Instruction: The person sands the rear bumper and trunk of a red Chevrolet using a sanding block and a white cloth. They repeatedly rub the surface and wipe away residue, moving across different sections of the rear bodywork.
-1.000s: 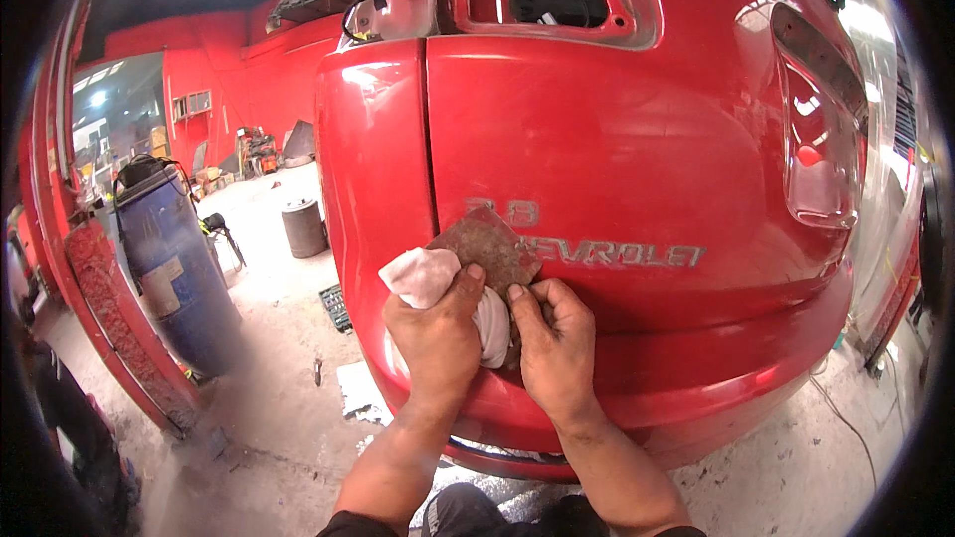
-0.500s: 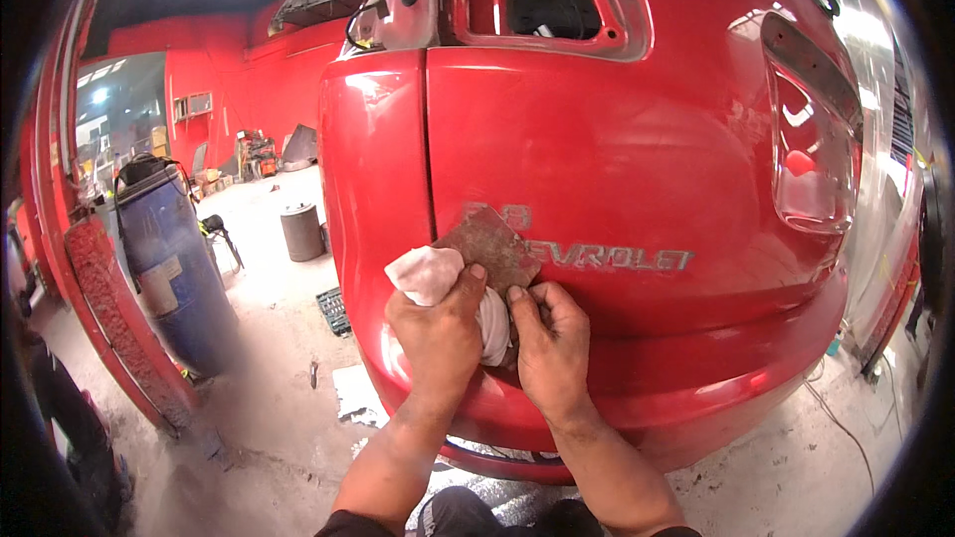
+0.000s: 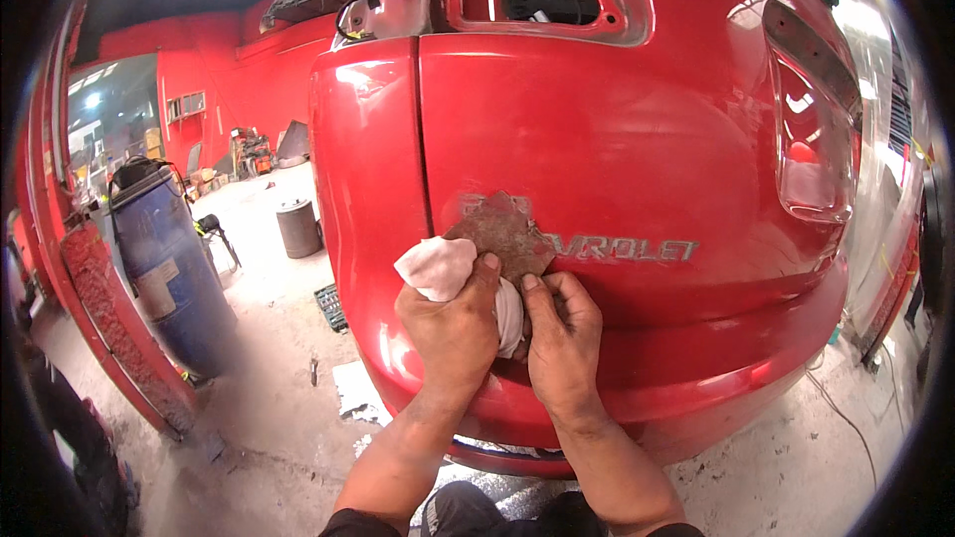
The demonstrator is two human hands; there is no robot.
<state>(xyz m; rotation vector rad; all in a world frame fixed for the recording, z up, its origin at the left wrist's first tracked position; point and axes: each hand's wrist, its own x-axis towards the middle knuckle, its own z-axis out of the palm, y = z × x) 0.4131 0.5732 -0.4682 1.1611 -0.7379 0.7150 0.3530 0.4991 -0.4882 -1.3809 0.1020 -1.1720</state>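
Note:
Both my hands are in front of the red car's rear panel [image 3: 597,139], with a worn, brown-grey sheet of sandpaper [image 3: 505,231] between them. My left hand [image 3: 450,333] is closed around a bunched white cloth [image 3: 438,268], its thumb pressing on the sheet's lower left edge. More of the cloth hangs between the two hands. My right hand [image 3: 563,338] pinches the sheet's lower right edge between thumb and curled fingers. Raised grey lettering [image 3: 637,249] runs across the panel, partly covered by the sheet. A smaller emblem [image 3: 477,205] shows behind the sheet's top edge.
The car's bumper [image 3: 637,418] bulges out below my hands. On the left stand a blue drum [image 3: 174,259], a red post [image 3: 119,328] and a grey metal canister [image 3: 298,229]. A tool case [image 3: 330,307] lies on the floor; a cable [image 3: 846,418] trails at right.
Both hands, with the cloth and sandpaper, have shifted slightly right along the panel, and the sheet covers more of the lettering's start. The view has also moved a little.

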